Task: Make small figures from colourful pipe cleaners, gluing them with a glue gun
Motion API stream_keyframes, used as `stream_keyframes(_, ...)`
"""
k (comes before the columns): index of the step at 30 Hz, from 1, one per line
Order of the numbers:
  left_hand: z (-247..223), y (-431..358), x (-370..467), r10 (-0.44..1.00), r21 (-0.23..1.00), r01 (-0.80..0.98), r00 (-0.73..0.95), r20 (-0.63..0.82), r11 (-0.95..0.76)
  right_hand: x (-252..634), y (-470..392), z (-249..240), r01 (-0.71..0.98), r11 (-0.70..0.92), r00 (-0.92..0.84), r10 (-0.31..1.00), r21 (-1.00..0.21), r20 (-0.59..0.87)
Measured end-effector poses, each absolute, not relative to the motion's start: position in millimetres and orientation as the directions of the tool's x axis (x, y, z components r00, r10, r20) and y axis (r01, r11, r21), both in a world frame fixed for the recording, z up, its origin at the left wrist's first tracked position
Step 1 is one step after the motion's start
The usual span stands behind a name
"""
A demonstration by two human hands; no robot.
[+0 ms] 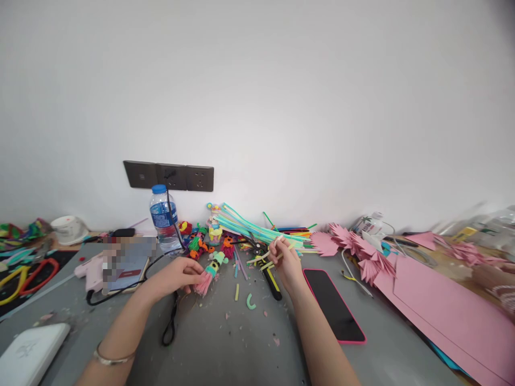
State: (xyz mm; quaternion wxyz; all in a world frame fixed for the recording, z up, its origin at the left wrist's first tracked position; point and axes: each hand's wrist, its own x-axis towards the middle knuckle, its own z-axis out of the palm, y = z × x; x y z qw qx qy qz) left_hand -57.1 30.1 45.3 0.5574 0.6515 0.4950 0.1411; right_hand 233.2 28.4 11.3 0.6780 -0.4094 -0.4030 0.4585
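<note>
My left hand (183,276) is closed at the pink lower end of a small pipe-cleaner doll (213,271), which has a mint-green top and a yellow-and-black middle. The doll lies tilted just above the grey table. My right hand (286,260) pinches pale yellow pipe cleaners (257,260) between thumb and fingers; their ends stick out to the left. Below that hand lie pliers with black-and-yellow handles (271,281). Behind it spreads a bundle of mint and yellow pipe cleaners (249,225). Short cut pieces, including a curved green one (251,302), lie between my hands.
A water bottle (164,220), a pink glue gun (92,273) and scissors (40,276) are on the left. A pink-edged phone (333,305) lies beside my right forearm. Folded pink paper (450,316) covers the right side, where another person's hand (493,279) shows. A black cable (171,321) loops near my left hand.
</note>
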Motion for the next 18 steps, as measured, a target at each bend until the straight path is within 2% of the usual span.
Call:
stream_keyframes(10, 36, 34, -59, 0.833, 0.847, 0.515, 0.407, -0.375, 0.13, 236, 27, 11, -0.277, 0.196, 0.246, 0.961, -0.941, 0.128)
stream_keyframes(18, 30, 37, -63, 0.856, 0.836, 0.546, 0.402, -0.324, 0.06, 242, 28, 8, -0.144, 0.199, 0.217, 0.962, -0.969, 0.165)
